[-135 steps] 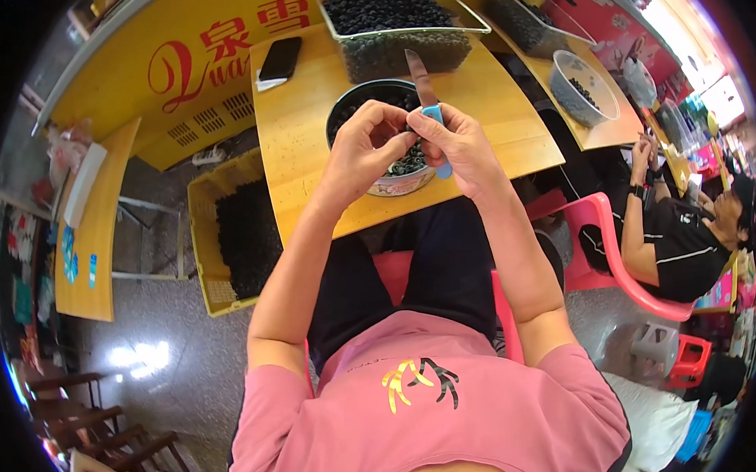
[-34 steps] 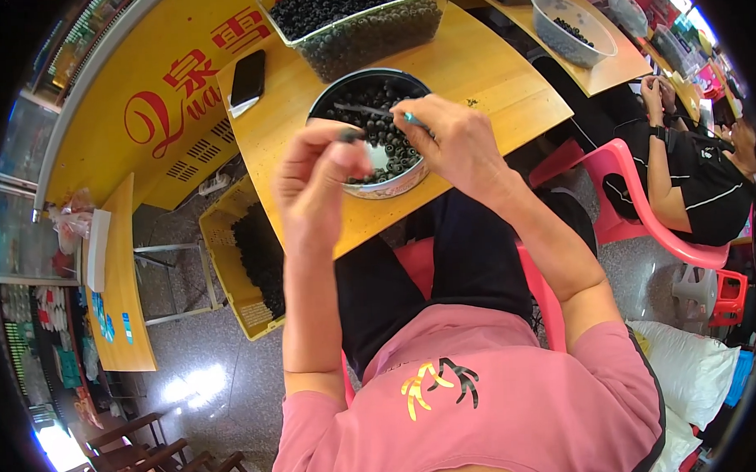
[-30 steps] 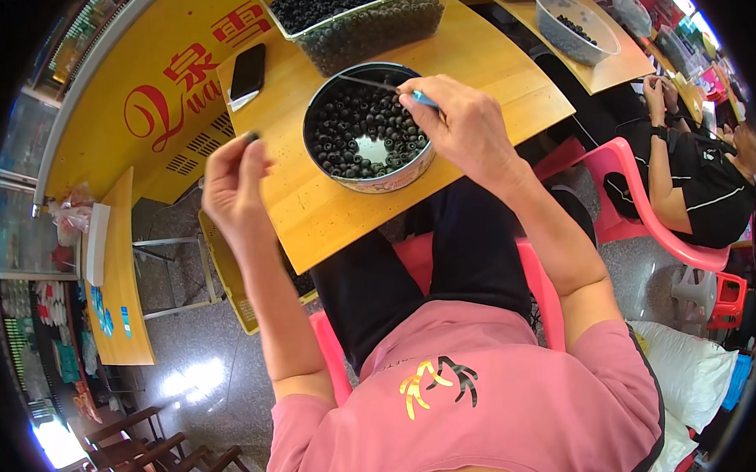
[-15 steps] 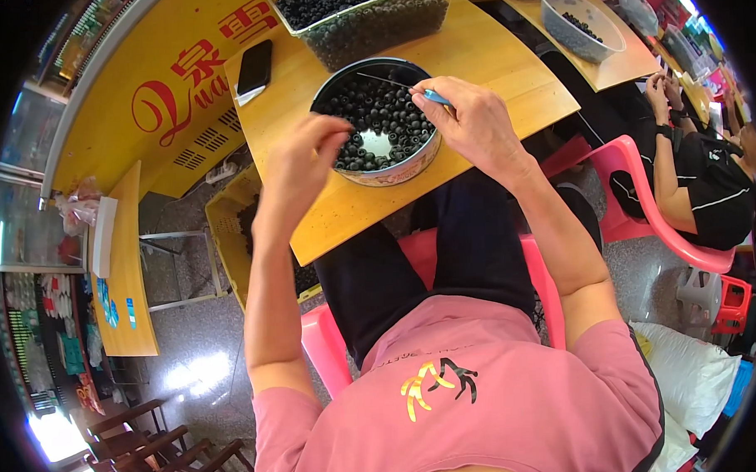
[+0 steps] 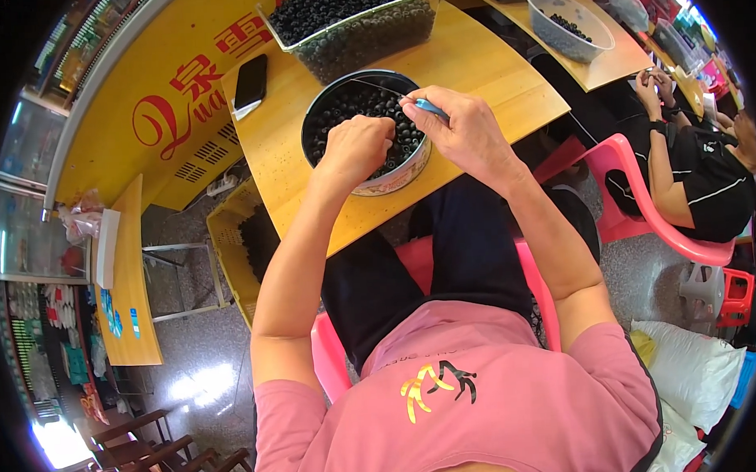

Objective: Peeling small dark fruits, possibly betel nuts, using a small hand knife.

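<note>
A round tin holds many small dark round pieces that look like beads with holes. My right hand is closed around a thin metal pick with a blue handle. Its slender shaft reaches leftward over the tin. Over the near part of the tin is my left hand, its fingers curled and pinched together. Whatever may be between those fingers is hidden.
A clear plastic tub heaped with the same dark pieces stands behind the tin. A black phone lies on the wooden table. To the right, another person sits near a clear bowl. A yellow crate stands below left.
My left hand has moved right and inward, from the tin's left rim to over the pieces. My right hand still holds the pick, shifted slightly left. The whole view has shifted a little.
</note>
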Demonstrator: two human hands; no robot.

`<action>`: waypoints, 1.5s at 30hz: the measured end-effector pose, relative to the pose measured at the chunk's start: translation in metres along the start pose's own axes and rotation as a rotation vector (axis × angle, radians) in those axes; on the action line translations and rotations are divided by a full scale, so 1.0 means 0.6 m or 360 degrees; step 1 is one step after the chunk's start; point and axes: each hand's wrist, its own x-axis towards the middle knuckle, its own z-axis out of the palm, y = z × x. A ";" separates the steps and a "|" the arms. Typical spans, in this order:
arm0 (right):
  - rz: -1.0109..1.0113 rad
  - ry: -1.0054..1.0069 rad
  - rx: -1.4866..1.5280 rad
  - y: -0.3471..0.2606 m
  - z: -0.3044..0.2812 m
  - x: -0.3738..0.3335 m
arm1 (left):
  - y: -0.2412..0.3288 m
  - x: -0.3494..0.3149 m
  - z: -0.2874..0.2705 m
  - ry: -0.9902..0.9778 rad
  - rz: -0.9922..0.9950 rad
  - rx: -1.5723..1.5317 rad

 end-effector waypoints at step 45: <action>0.0721 -0.0263 0.1354 -0.050 0.054 0.010 | 0.021 -0.100 -0.029 0.0908 -0.0010 -0.1492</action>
